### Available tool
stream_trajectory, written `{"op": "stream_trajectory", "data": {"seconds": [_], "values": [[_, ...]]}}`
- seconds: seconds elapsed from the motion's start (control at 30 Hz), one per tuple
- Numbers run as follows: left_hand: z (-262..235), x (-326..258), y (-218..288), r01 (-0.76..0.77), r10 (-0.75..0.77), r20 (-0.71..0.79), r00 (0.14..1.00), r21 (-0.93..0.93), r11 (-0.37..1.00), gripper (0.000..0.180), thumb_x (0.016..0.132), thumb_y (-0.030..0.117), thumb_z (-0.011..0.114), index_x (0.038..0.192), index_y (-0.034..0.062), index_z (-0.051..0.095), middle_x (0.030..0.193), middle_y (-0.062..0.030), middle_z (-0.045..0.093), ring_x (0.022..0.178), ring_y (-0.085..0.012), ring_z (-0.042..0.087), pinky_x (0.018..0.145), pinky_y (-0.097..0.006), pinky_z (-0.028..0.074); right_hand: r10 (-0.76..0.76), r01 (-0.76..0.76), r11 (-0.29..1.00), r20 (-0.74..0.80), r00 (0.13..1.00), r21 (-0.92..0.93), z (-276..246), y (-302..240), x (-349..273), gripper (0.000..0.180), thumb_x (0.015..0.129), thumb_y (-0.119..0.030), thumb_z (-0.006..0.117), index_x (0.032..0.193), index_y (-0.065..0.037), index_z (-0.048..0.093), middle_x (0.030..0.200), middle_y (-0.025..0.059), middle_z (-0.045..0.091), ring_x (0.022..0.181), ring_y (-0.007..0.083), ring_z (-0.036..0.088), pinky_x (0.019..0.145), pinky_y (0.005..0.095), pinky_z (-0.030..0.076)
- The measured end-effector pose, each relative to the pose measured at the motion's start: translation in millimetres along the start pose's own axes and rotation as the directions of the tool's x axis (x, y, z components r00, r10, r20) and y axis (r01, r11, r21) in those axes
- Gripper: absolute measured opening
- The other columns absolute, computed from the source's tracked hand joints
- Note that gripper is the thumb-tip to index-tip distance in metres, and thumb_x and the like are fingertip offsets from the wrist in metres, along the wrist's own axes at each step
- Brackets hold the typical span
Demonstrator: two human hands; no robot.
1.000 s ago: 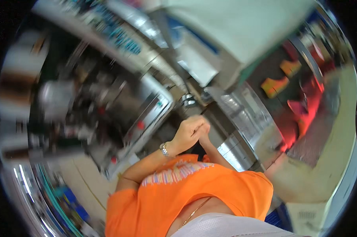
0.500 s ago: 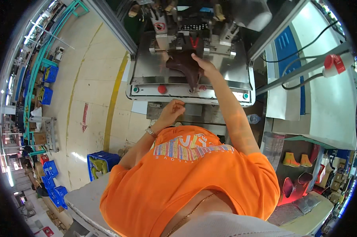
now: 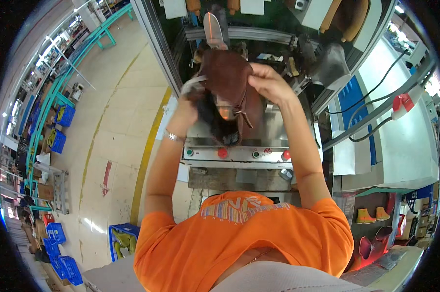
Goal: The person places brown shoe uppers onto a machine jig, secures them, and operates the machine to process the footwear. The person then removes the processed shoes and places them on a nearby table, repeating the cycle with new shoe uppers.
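Observation:
A dark brown leather boot upper (image 3: 225,73) is spread above the machine's metal plate, its black inner side showing at the lower left and a strap hanging at its right. My right hand (image 3: 273,86) pinches the upper's right edge between thumb and fingers. At the left edge is my left hand (image 3: 188,100), close against the upper; motion smears its fingers, so its grip is unclear. Just behind the upper, an upright metal form (image 3: 213,29) carries an orange line of light.
Green and red buttons line the machine's front panel (image 3: 239,154). Metal posts (image 3: 159,44) frame both sides. To the right are a red-and-white plug connector (image 3: 402,104) and a pale bench (image 3: 405,151). A blue crate (image 3: 120,238) stands at lower left; yellow ankle boots (image 3: 366,215) sit at lower right.
The boot upper has gone from lying low over the plate to being raised and spread farther back. My left hand has come up from near my body to its left edge. My view has shifted.

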State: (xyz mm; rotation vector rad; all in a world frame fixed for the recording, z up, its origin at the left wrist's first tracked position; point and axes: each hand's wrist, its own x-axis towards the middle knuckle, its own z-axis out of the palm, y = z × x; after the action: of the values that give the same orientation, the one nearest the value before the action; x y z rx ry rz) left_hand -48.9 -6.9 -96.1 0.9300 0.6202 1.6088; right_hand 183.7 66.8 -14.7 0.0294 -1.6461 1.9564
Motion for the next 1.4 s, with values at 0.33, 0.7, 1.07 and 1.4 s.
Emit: {"op": "stream_trajectory", "data": {"seconds": [0.33,0.7,1.07,1.4], "values": [[31.2,117.9,82.3,-0.198,0.187,0.066,0.98,0.27,0.942,0.022,0.091,0.018,0.045,0.104,0.0026,0.054,0.097,-0.0028,0.06,0.087,-0.0121,0.056,0.079,-0.026,0.044,-0.191,0.18,0.981,-0.464,0.865,-0.07,-47.1,-4.3,92.6,0.008,0.084,-0.011,0.057,0.09,-0.008,0.061,0.085,0.0002,0.062,0.077,0.0104,0.058,0.068,0.025,0.047],[16.1,185.8,73.0,-0.147,0.145,-0.08,0.986,-0.015,0.989,0.015,0.085,0.006,0.054,0.098,0.0007,0.057,0.089,-0.0061,0.061,0.078,-0.0147,0.058,0.07,-0.025,0.047,-0.176,0.23,0.973,-0.68,0.712,-0.011,-68.9,-4.1,123.0,0.012,0.079,-0.005,0.062,0.091,-0.004,0.06,0.088,0.0034,0.062,0.08,0.0136,0.058,0.075,0.0291,0.046],[79.5,30.5,61.7,-0.62,0.685,0.641,0.346,0.704,-0.346,0.026,0.078,0.006,0.056,0.104,0.0042,0.054,0.103,-0.0095,0.056,0.089,-0.0236,0.054,0.081,-0.036,0.038,-0.21,-0.009,0.971,-0.869,0.447,-0.239,-33.6,131.2,41.5,0.034,0.081,-0.029,0.062,0.103,-0.005,0.051,0.085,0.0006,0.056,0.074,0.0105,0.055,0.063,0.0237,0.042],[91.5,13.1,68.3,-0.287,0.409,0.453,0.792,0.868,-0.405,0.035,0.076,0.01,0.056,0.111,0.0099,0.053,0.111,-0.0066,0.045,0.086,-0.0228,0.052,0.071,-0.038,0.038,0.186,0.244,0.718,-0.518,0.835,0.652,-48.3,166.6,73.0,0.032,0.09,-0.035,0.042,0.104,-0.008,0.052,0.089,0.0044,0.061,0.084,0.0172,0.061,0.072,0.0293,0.052]]}}
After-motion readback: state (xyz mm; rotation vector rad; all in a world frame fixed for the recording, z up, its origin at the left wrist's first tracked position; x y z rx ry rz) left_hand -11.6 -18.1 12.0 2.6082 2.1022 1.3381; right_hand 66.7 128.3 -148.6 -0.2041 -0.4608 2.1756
